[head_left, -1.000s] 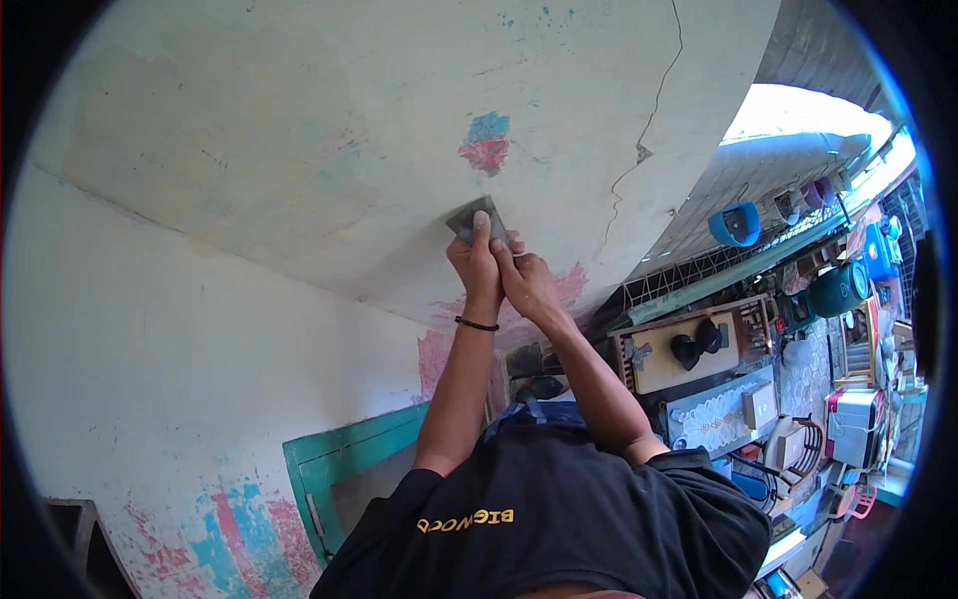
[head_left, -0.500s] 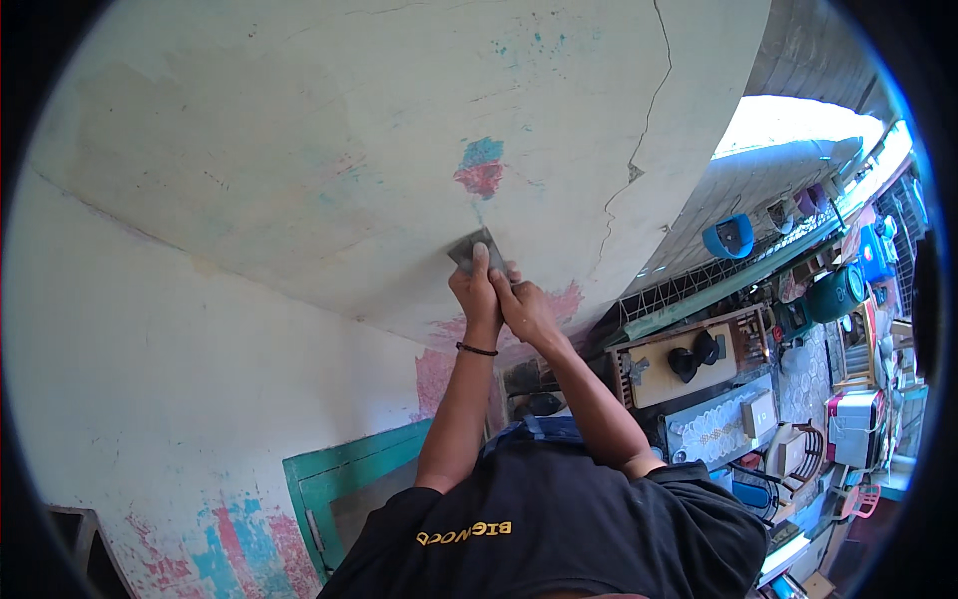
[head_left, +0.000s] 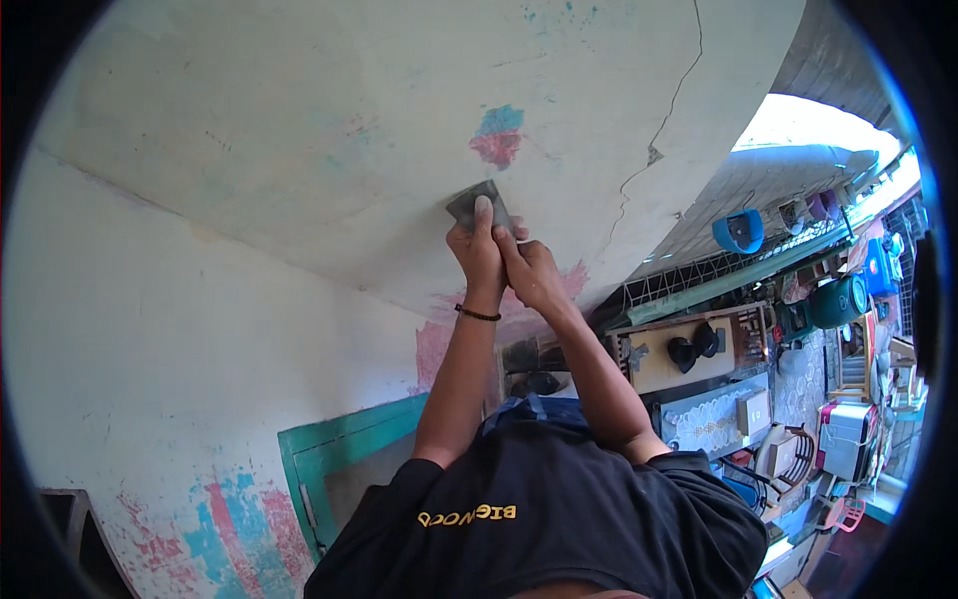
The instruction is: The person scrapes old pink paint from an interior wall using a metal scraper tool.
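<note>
Both of my hands are on a flat, dark grey, rectangular scraper (head_left: 464,205), held against the pale plastered wall (head_left: 329,130). My left hand (head_left: 478,256) is closed on it, the thumb lying along its face. Pressed close beside it, my right hand (head_left: 537,272) is also closed round the tool's right side; its handle, if any, is hidden. Just above the scraper's upper corner is a bare patch of blue and pink old paint (head_left: 497,137). More pink paint (head_left: 569,280) shows by my right hand.
A thin crack (head_left: 654,130) runs down the wall on the right. Below left stands a green door frame (head_left: 349,439). To the right are a wooden bench (head_left: 738,339), a table with a patterned cover (head_left: 689,427), chairs (head_left: 793,454) and a hanging blue basin (head_left: 738,232).
My hands and the scraper have moved up the wall, slightly nearer to the blue and pink patch. The view has shifted a little too. Both hands keep their hold.
</note>
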Action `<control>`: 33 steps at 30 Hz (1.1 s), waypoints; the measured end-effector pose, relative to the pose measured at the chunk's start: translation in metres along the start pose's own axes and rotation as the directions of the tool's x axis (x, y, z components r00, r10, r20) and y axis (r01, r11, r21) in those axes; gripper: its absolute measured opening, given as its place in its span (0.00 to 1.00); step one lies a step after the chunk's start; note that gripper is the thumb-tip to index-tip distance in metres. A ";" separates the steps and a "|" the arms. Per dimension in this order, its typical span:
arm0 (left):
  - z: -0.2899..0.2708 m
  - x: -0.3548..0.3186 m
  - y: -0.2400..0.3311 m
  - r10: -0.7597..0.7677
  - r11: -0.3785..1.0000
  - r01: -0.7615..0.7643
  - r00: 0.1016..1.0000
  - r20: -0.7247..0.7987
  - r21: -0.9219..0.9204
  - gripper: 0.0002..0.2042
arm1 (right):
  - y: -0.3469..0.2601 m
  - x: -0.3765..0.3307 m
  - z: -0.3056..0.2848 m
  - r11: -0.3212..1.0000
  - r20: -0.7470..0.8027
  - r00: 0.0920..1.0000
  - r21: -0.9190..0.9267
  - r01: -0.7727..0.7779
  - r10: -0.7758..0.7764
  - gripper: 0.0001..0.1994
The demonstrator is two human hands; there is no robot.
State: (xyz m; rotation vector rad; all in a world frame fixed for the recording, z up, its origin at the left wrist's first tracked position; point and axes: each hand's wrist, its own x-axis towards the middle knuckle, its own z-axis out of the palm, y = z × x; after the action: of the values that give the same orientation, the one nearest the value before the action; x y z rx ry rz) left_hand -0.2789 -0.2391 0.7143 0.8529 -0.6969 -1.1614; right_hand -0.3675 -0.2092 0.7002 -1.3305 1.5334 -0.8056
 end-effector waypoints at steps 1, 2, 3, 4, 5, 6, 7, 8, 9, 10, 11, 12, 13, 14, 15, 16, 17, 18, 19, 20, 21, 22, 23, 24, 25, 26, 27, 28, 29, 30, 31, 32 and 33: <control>0.001 -0.001 -0.002 -0.010 1.000 0.010 1.000 0.005 -0.011 0.15 | 0.007 0.003 0.001 0.999 0.001 1.000 0.039 0.003 -0.003 0.40; -0.004 -0.002 -0.009 -0.004 1.000 0.004 1.000 0.001 -0.010 0.15 | 0.013 0.008 0.004 0.997 0.005 1.000 0.080 0.010 -0.010 0.40; -0.010 -0.006 -0.020 -0.062 0.998 0.062 0.998 -0.032 -0.002 0.15 | 0.021 0.010 0.007 0.997 0.010 1.000 0.080 0.014 -0.015 0.40; -0.014 -0.010 -0.024 -0.122 0.993 0.122 0.990 -0.069 0.004 0.16 | 0.024 0.006 0.009 0.999 -0.015 1.000 0.046 0.004 -0.004 0.39; -0.016 -0.009 -0.028 -0.120 0.993 0.119 0.992 -0.036 -0.023 0.16 | 0.027 0.005 0.012 1.000 -0.040 0.999 0.012 -0.006 0.006 0.38; -0.020 -0.005 -0.030 -0.114 0.993 0.113 0.993 -0.042 -0.021 0.16 | 0.027 0.010 0.014 1.000 -0.033 0.999 0.013 -0.002 0.002 0.38; -0.010 -0.002 -0.022 -0.092 0.996 0.092 0.994 -0.061 -0.010 0.16 | 0.019 0.012 0.008 1.000 -0.034 0.999 0.017 0.012 -0.011 0.38; -0.002 -0.004 -0.013 -0.075 0.997 0.075 0.994 -0.085 0.004 0.16 | 0.013 0.007 0.005 1.000 -0.030 0.999 0.021 0.020 -0.019 0.39; 0.003 -0.002 -0.003 -0.046 0.999 0.045 0.998 -0.043 -0.020 0.15 | 0.009 0.003 0.002 1.000 -0.025 1.000 0.021 0.006 -0.005 0.39; 0.002 -0.003 -0.004 -0.048 0.999 0.047 0.998 -0.040 -0.023 0.15 | 0.002 0.006 -0.003 0.998 0.031 0.998 0.043 -0.051 0.050 0.39; 0.001 -0.006 -0.007 -0.056 0.998 0.055 0.997 -0.045 -0.017 0.15 | -0.001 0.006 -0.007 0.992 0.086 0.991 0.062 -0.108 0.102 0.39; -0.001 -0.011 -0.011 -0.064 0.998 0.063 0.997 -0.048 -0.012 0.14 | 0.005 0.001 -0.003 0.992 0.078 0.992 0.059 -0.108 0.103 0.39; -0.010 -0.014 -0.020 -0.108 0.993 0.103 0.989 -0.104 -0.050 0.15 | 0.014 -0.005 0.008 0.998 0.012 0.998 0.001 -0.058 0.058 0.39; -0.008 -0.015 -0.025 -0.105 0.993 0.101 0.992 -0.075 -0.061 0.15 | 0.028 -0.001 0.013 0.998 -0.076 0.997 -0.063 -0.019 0.014 0.39; -0.007 -0.014 -0.026 -0.093 0.996 0.092 0.992 -0.082 -0.015 0.15 | 0.041 0.005 0.019 0.998 -0.120 0.991 0.021 0.055 -0.052 0.39; -0.011 -0.011 -0.023 -0.080 0.996 0.084 0.991 -0.109 0.038 0.15 | 0.030 0.013 0.017 0.998 -0.136 0.989 0.020 0.060 -0.057 0.39; -0.001 -0.008 -0.009 -0.049 0.998 0.047 0.997 -0.064 -0.037 0.16 | 0.016 0.012 0.011 0.998 -0.089 0.994 0.022 0.062 -0.060 0.39; 0.002 -0.008 0.001 -0.065 0.998 0.063 0.995 -0.070 -0.032 0.16 | -0.001 0.003 0.004 0.998 -0.029 0.998 0.027 0.065 -0.064 0.39; 0.006 -0.002 0.005 -0.039 0.999 0.038 0.999 -0.035 -0.030 0.17 | -0.016 0.002 -0.010 0.994 0.065 0.997 0.106 0.022 -0.029 0.39; 0.006 0.000 0.005 -0.015 0.999 0.015 1.000 -0.001 -0.029 0.17 | -0.007 0.002 -0.007 0.994 0.070 0.997 0.108 0.007 -0.015 0.39; 0.001 -0.006 -0.007 -0.048 0.999 0.048 0.998 -0.051 -0.005 0.17 | 0.009 0.003 0.000 0.992 0.054 0.998 0.117 -0.040 0.034 0.39; -0.008 -0.007 -0.015 -0.041 0.999 0.042 0.997 -0.065 0.005 0.17 | 0.016 0.004 0.007 0.989 0.050 0.997 0.128 -0.071 0.065 0.39; -0.014 -0.010 -0.025 -0.089 0.996 0.088 0.993 -0.077 -0.018 0.17 | 0.021 0.000 0.007 0.995 0.018 0.998 0.086 -0.058 0.056 0.40; -0.021 -0.012 -0.033 -0.137 0.990 0.133 0.987 -0.090 -0.041 0.17 | 0.024 -0.001 0.008 0.994 0.031 0.998 0.087 -0.064 0.061 0.40; -0.012 -0.012 -0.035 -0.142 0.989 0.138 0.984 -0.108 -0.047 0.17 | 0.028 0.003 0.004 0.998 0.003 0.999 0.049 -0.045 0.045 0.40; -0.006 -0.010 -0.027 -0.149 0.989 0.145 0.982 -0.117 -0.042 0.17 | 0.021 0.003 0.001 0.999 -0.017 0.999 0.011 -0.030 0.030 0.40; 0.003 -0.004 -0.020 -0.108 0.992 0.103 0.991 -0.077 -0.069 0.17 | 0.012 0.006 -0.008 1.000 0.007 1.000 0.004 -0.019 0.019 0.40; 0.007 0.000 -0.013 -0.059 0.994 0.055 0.997 -0.040 -0.097 0.17 | 0.008 0.009 -0.007 1.000 0.018 1.000 0.007 -0.021 0.021 0.40; 0.005 0.002 -0.009 -0.040 0.995 0.038 0.999 -0.022 -0.088 0.16 | 0.005 0.011 -0.006 0.998 0.056 0.998 0.053 -0.042 0.039 0.40; 0.001 -0.001 -0.009 -0.037 0.996 0.034 0.999 -0.028 -0.083 0.16 | 0.004 0.012 -0.004 0.993 0.092 0.994 0.099 -0.063 0.054 0.39; 0.000 -0.004 -0.013 -0.068 0.997 0.066 0.996 -0.063 -0.035 0.16 | 0.012 0.013 -0.002 0.993 0.082 0.995 0.099 -0.060 0.052 0.39; -0.003 -0.009 -0.020 -0.100 0.995 0.102 0.990 -0.100 0.016 0.16 | 0.026 0.010 0.005 0.993 0.048 0.997 0.102 -0.058 0.053 0.40; -0.006 -0.011 -0.028 -0.103 0.994 0.105 0.991 -0.088 0.015 0.16 | 0.039 0.008 0.009 0.993 0.011 0.999 0.105 -0.054 0.053 0.40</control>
State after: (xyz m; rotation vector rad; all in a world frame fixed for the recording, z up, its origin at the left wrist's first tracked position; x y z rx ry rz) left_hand -0.2903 -0.2314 0.6868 0.9601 -0.5986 -1.2048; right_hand -0.3738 -0.2087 0.6594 -1.2093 1.4932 -0.8351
